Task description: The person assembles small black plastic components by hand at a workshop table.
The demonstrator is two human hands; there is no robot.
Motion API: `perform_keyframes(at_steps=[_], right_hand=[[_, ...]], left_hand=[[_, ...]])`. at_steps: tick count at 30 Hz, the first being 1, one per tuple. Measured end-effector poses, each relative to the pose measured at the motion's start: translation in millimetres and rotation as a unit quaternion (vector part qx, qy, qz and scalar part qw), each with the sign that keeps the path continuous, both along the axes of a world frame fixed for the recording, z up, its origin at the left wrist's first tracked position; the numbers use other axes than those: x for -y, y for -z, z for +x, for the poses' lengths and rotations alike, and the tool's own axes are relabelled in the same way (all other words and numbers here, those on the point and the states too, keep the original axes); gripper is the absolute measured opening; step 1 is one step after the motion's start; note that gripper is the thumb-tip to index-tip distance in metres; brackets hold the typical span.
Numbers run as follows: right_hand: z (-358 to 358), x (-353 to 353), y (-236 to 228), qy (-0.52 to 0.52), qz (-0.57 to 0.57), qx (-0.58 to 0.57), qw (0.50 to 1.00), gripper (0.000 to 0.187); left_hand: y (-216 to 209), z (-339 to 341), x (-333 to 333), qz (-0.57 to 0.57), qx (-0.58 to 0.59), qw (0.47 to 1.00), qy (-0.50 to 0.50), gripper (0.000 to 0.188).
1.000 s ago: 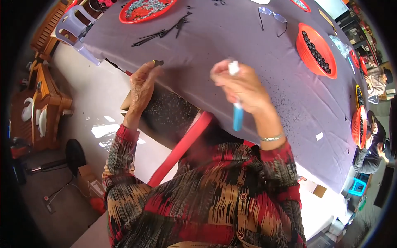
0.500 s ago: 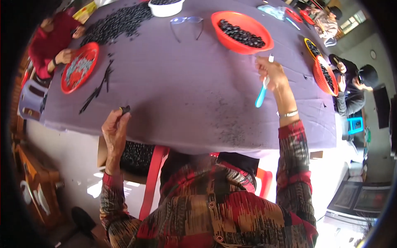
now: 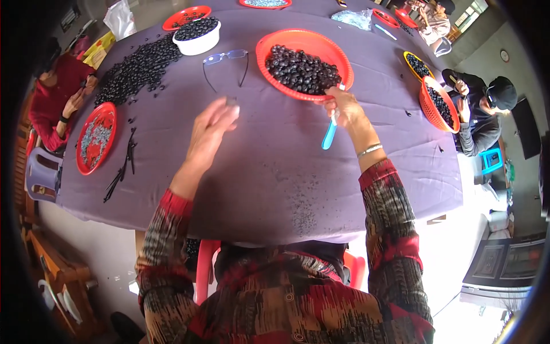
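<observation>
Right hand [image 3: 345, 109]: advanced to the red basket [image 3: 309, 39], at its near rim, folded about a blue-handled tool [image 3: 329, 136]. Left hand [image 3: 211, 127]: shifted inward over the purple cloth [image 3: 246, 172], fingers blurred; I cannot tell what they pinch. Black pieces [image 3: 303, 70]: inside the basket. Step, I judge: reaching for one; next calls for free fingertips.

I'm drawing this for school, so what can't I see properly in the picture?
All in the head view:
Dark bit at the left grip: blurred and too small to tell its shape.
Blue tool: its middle is hidden by the right grip.
Big red basket: bottom hidden by black pieces.
Farthest red plate: cut off by the top edge.
</observation>
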State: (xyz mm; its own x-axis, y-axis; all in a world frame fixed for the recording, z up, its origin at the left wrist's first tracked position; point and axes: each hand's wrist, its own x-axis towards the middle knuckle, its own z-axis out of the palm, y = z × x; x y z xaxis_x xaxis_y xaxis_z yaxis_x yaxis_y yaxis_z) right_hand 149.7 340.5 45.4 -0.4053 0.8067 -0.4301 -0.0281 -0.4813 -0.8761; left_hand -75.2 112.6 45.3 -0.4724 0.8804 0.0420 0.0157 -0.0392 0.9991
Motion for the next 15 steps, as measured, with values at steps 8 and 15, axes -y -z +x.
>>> perform_keyframes(at_steps=[8, 15], right_hand=[[13.8, 32.7, 3.5, 0.012, 0.027, -0.014, 0.999, 0.01], [22.3, 52.5, 10.3, 0.029, 0.013, -0.048, 0.998, 0.013]], left_hand=[[33.2, 19.1, -106.1, 0.066, 0.256, 0.964, -0.006, 0.066], [38.3, 41.7, -125.8, 0.126, 0.361, 0.923, -0.034, 0.048]])
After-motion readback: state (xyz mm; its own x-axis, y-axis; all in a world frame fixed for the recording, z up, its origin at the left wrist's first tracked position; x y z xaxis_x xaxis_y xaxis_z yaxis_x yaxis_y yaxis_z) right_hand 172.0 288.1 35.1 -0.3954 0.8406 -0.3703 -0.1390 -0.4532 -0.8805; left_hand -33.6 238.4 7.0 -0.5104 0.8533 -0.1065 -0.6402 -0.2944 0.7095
